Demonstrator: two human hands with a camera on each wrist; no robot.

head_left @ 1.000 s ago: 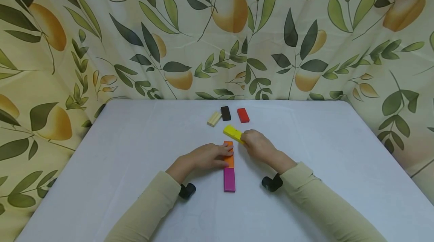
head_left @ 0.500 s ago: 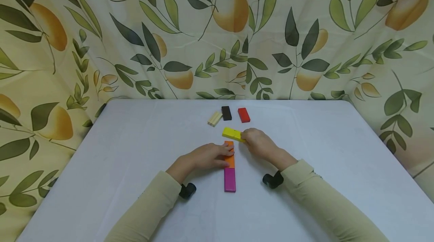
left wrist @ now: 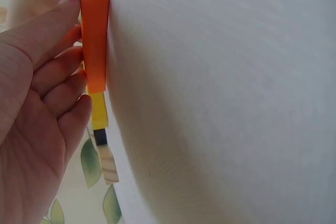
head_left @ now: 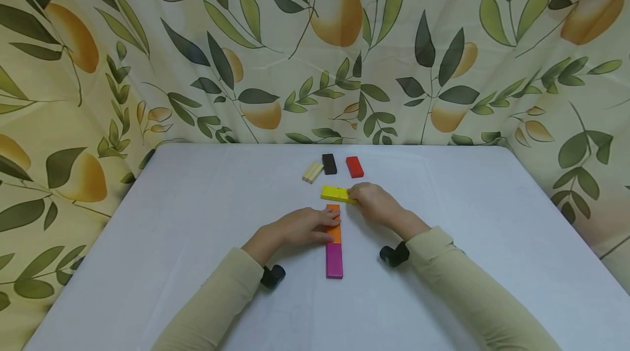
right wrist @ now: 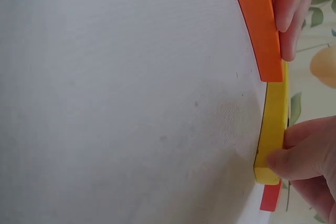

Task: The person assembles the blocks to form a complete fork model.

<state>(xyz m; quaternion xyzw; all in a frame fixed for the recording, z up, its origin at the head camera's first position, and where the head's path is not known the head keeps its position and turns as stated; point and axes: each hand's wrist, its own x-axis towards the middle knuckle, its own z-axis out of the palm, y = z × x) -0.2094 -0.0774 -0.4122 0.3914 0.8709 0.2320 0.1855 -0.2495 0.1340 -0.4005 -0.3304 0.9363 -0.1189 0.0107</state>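
In the head view, an orange block (head_left: 334,234) and a magenta block (head_left: 334,261) lie end to end in a line on the white table. My left hand (head_left: 302,226) rests on the orange block, fingertips and thumb (left wrist: 65,11) touching its upper face. My right hand (head_left: 376,204) pinches the right end of a yellow block (head_left: 334,193) between thumb and fingers. That block lies crosswise, close beyond the orange block's far end. In the right wrist view the thumb (right wrist: 286,161) presses the yellow block's near side.
Farther back on the table (head_left: 221,187) are a pale wooden block (head_left: 312,172), a black block (head_left: 329,164) and a red block (head_left: 354,167). A leaf-and-fruit patterned cloth (head_left: 305,66) hangs behind the table's far edge.
My right hand has turned the yellow block from a slant to nearly crosswise, its left end swinging slightly nearer and leftward. The left hand stays on the orange block.
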